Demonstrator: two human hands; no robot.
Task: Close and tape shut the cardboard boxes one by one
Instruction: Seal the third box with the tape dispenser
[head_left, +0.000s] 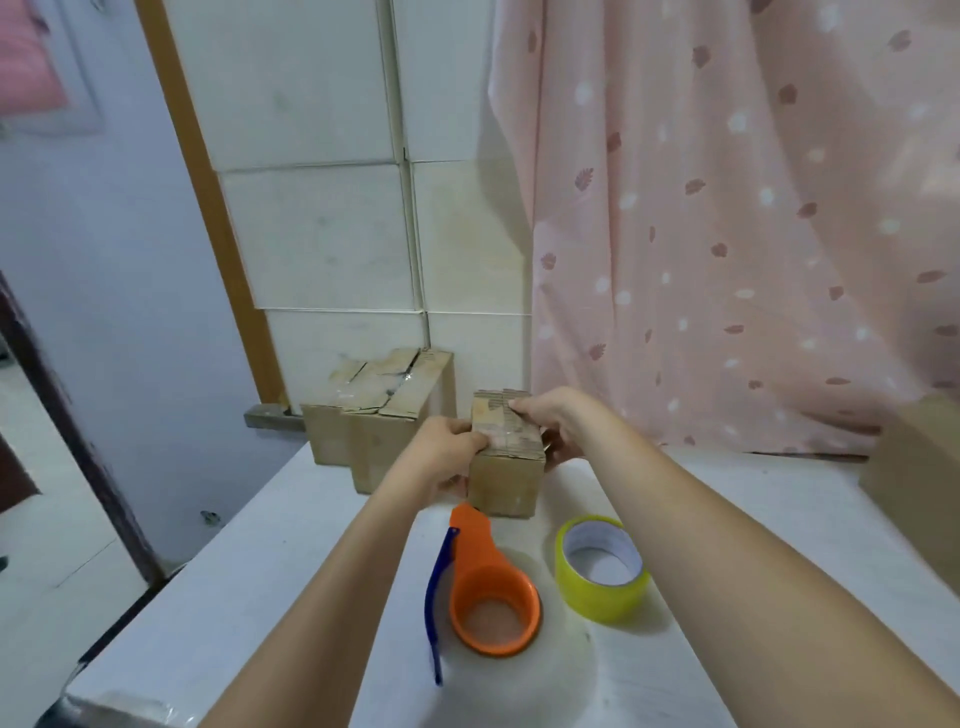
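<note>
At about 9 o'clock from the middle of the white table (270, 561), against the tiled wall (322, 228), stand two cardboard boxes with clear tape across their closed flaps; I call them the taped boxes (371, 415), and they touch one another. Just to their right, near the table's centre, sits the small cardboard box (506, 467), upright, its top flaps folded down with a shiny strip of tape over the seam. The left hand (449, 452) grips this box at its 9 o'clock side, thumb on top and fingers curled round the left wall. The right hand (550, 421) holds the opposite side at 3 o'clock, fingers bent over the top edge and pressing on the flaps, so both hands are closed round the same box.

At 6 o'clock from the box, just beside its near face, lies an orange tape dispenser (493, 597) with a blue blade arm (436, 592) along its left side; its tip nearly touches the box. At about 5 o'clock from the box, near the dispenser but apart from it, lies a yellow roll of tape (602, 569), flat on the table under the right forearm. At 3 o'clock, on the table's far right edge, is another brown box (914, 467), partly out of view, before a pink curtain (727, 208)
</note>
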